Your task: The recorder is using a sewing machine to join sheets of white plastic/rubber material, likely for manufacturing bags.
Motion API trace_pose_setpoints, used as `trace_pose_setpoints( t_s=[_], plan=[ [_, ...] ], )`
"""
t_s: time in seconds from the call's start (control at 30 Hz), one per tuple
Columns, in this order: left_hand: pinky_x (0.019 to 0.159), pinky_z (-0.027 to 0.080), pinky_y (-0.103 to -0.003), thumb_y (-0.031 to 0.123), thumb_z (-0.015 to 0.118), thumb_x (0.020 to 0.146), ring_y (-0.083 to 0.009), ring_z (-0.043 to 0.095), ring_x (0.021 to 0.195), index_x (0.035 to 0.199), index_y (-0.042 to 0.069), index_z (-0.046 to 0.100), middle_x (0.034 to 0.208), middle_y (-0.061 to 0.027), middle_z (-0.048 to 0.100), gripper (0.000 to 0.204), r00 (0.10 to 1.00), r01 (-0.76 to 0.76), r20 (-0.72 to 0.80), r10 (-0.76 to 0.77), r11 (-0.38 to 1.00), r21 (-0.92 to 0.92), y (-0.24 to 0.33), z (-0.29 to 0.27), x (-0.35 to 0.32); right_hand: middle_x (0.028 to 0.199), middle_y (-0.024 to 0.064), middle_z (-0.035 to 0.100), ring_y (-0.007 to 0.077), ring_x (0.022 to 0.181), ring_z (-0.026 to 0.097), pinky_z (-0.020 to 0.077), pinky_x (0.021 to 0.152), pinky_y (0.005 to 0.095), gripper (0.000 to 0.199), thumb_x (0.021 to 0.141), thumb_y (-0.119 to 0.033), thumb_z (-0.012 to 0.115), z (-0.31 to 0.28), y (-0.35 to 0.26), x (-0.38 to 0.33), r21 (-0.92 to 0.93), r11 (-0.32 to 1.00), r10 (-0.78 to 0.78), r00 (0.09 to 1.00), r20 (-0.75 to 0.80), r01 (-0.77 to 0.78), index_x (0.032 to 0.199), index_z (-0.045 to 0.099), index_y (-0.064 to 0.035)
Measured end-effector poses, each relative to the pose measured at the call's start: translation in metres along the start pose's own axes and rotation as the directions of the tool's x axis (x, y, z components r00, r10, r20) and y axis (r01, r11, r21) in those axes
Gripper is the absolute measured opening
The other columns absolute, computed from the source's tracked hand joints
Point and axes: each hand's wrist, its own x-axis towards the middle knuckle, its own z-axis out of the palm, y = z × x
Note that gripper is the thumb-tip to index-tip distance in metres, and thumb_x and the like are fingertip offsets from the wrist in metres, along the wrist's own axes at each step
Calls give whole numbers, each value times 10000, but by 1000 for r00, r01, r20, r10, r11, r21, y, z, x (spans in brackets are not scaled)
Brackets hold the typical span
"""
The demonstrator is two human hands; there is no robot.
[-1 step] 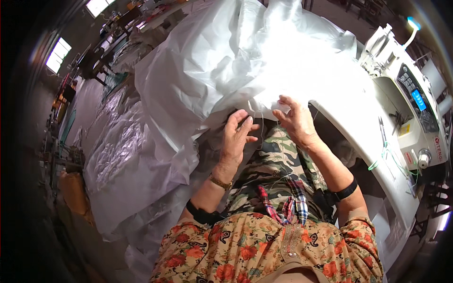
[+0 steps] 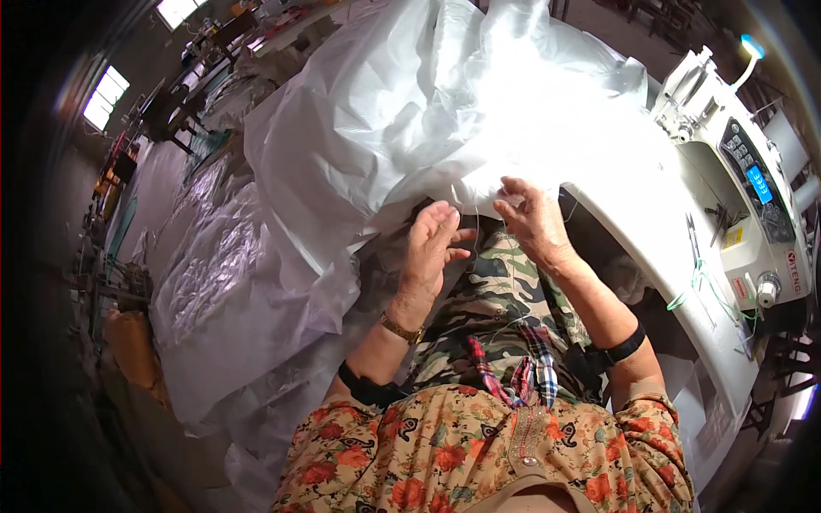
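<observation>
Dim workroom (image 2: 90, 175) is surrounding a white sheet (image 2: 342, 128), draping over a table (image 2: 654, 244) beside a sewing machine (image 2: 753, 235).
At the sheet's near edge, the left hand (image 2: 428, 244) is curling its fingers and the right hand (image 2: 539, 224) is holding thumb and forefinger apart; whether either is gripping cannot be told. Thread (image 2: 477, 226) is hanging between them.

Glare washes out part of the white sheeting (image 2: 359, 128) at upper centre and spreads over the worktop (image 2: 671, 244), against a dim, shadowy background. A window (image 2: 106, 98) shines at upper left, a small lamp (image 2: 753, 46) at upper right; fisheye distortion bends the frame's edges, its corners falling black.
</observation>
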Motion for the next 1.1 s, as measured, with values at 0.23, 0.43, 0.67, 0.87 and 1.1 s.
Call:
trace_pose_setpoints(
  t_s=[0.23, 0.43, 0.67, 0.87, 1.1],
  plan=[
    [473, 406, -159, 399, 641, 923, -56, 608, 649, 942, 70, 628, 746, 27, 635, 330, 964, 158, 233, -127, 980, -118, 4, 8, -1, 824, 151, 664, 251, 695, 657, 496, 633, 350, 172, 909, -109, 618, 24, -18, -39, 421, 907, -61, 994, 91, 17, 1036, 614, 7],
    [583, 439, -168, 282, 648, 923, -41, 572, 647, 946, 35, 628, 780, -9, 671, 249, 978, -82, 203, 51, 985, 150, 18, 19, 1, 848, 171, 640, 339, 753, 638, 505, 677, 409, 136, 892, -139, 640, 23, -53, -67, 30, 975, -218, 927, 304, 220, 978, 634, -34],
    [453, 360, -194, 200, 518, 998, -37, 396, 484, 937, 13, 607, 587, 36, 463, 215, 988, -28, 149, 41, 996, -84, 39, 10, -13, 753, 168, 657, 290, 601, 646, 511, 572, 354, 205, 904, -221, 641, -21, -40, -32, -9, 999, -46, 991, 129, 47, 849, 686, -29],
    [391, 229, -151, 255, 469, 1025, 10, 261, 444, 946, -2, 600, 570, 87, 340, 299, 983, -90, 159, 94, 996, -29, 52, -1, -5, 811, 125, 685, 209, 628, 660, 524, 595, 327, 219, 942, -161, 584, -25, -20, 7, 161, 986, -33, 999, -4, 33, 1083, 643, -4],
    [392, 233, -170, 262, 470, 1025, 6, 247, 450, 941, -6, 595, 565, 90, 328, 307, 985, -104, 151, 88, 989, 104, 59, -1, -16, 902, 192, 685, 341, 796, 670, 516, 712, 403, 372, 904, -118, 598, -36, -31, 66, -338, 822, -431, 889, 155, 458, 1272, 547, -103]
  ],
)
